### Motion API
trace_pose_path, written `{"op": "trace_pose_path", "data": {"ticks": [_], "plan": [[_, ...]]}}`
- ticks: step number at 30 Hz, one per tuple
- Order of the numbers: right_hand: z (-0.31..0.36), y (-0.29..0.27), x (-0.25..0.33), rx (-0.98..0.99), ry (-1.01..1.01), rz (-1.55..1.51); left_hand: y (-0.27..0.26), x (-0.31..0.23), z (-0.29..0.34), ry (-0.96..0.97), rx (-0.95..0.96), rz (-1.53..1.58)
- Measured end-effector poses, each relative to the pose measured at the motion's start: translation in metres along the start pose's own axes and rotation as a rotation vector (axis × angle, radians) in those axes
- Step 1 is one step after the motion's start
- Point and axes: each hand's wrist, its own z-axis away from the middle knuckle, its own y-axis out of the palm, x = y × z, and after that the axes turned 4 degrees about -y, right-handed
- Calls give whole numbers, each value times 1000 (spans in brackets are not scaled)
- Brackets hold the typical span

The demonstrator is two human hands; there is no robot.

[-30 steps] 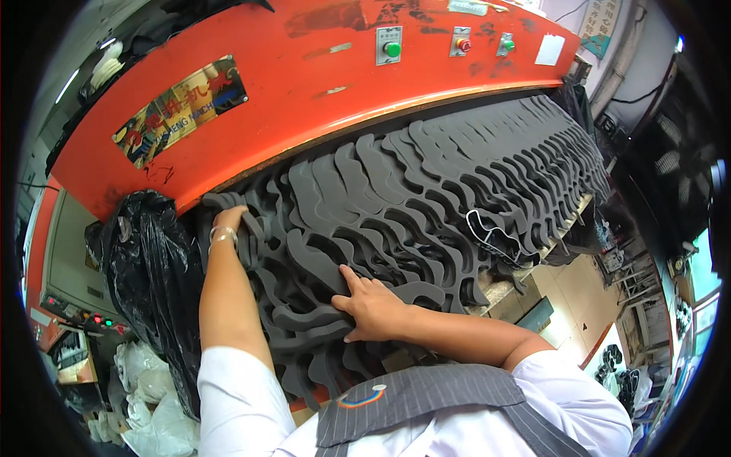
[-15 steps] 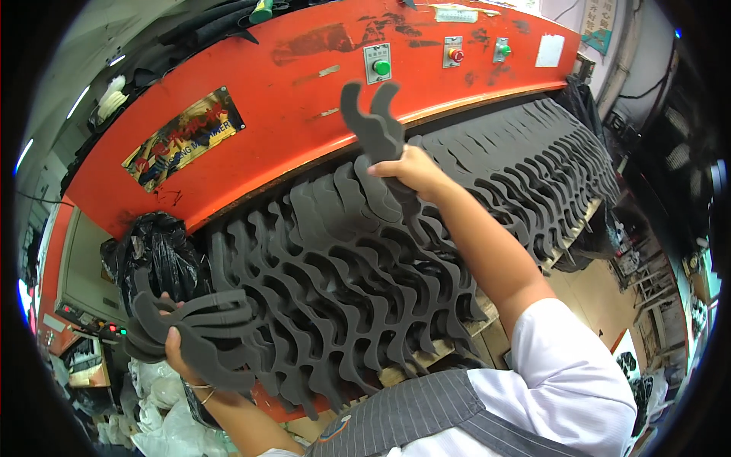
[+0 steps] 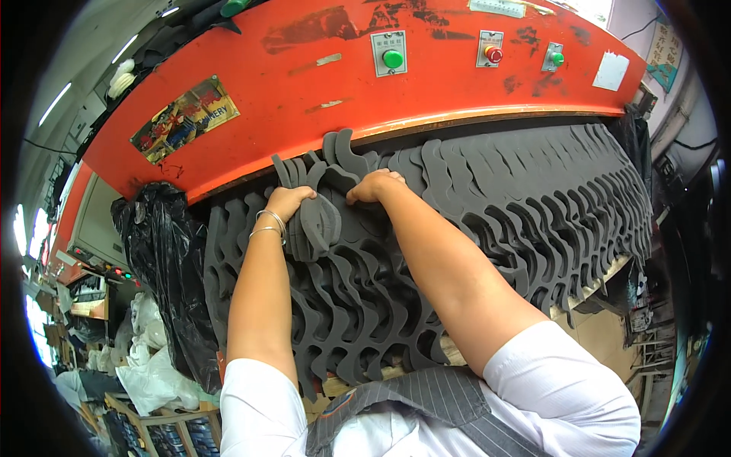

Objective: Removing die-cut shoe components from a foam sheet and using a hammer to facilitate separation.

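Note:
My left hand [image 3: 292, 202] is closed around a bundle of curved dark grey foam pieces [image 3: 320, 222], which fan out beside its fingers. Close to its right, my right hand [image 3: 376, 186] grips another wavy foam piece [image 3: 339, 180], with its fingertips partly hidden behind the foam. Both hands are over the far part of a wide cut foam sheet [image 3: 388, 305], whose S-shaped strips are separated by curved gaps. One more curved piece [image 3: 349, 156] stands up just beyond the hands, near the red machine.
A red machine beam [image 3: 304, 99] spans the back, carrying a green button [image 3: 393, 59] and a red knob [image 3: 493, 54]. At the left hangs a black plastic bag [image 3: 164, 266], with white bags [image 3: 156, 381] lower down. Densely packed foam [image 3: 525, 167] extends right over a wooden board edge [image 3: 601, 282].
My left hand has moved from the lower left up over the sheet with its foam bundle. My right hand has lowered its raised foam piece and come closer to the left. The view has shifted.

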Motion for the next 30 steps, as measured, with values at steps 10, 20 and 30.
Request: {"op": "trace_pose_path", "data": {"ticks": [10, 20, 30], "plan": [[-60, 19, -14, -42, 29, -118, 9, 17, -19, 28, -52, -597], [-7, 18, 6, -64, 13, 113, 8, 0, -22, -75, 172, -515], [-36, 32, -37, -263, -170, -418, 9, 18, -38, -64, 60, -348]]}}
